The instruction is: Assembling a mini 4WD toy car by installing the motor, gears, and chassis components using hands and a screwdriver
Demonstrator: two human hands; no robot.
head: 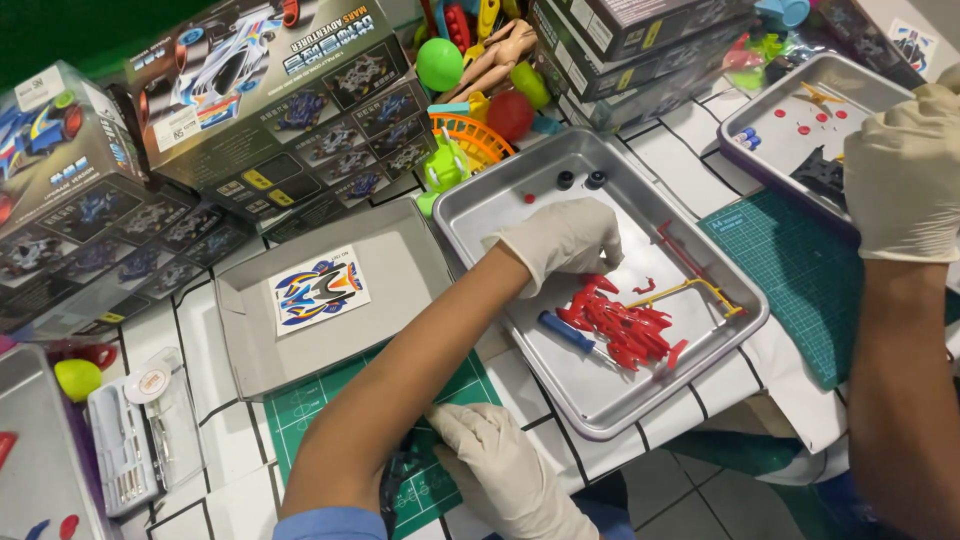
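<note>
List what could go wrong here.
1. The metal tray sits with one corner right at the table edge. The left hand pressing inside it might tip it and spill the red parts.
2. Two small black round pieces lie loose in it and could roll off.
</note>
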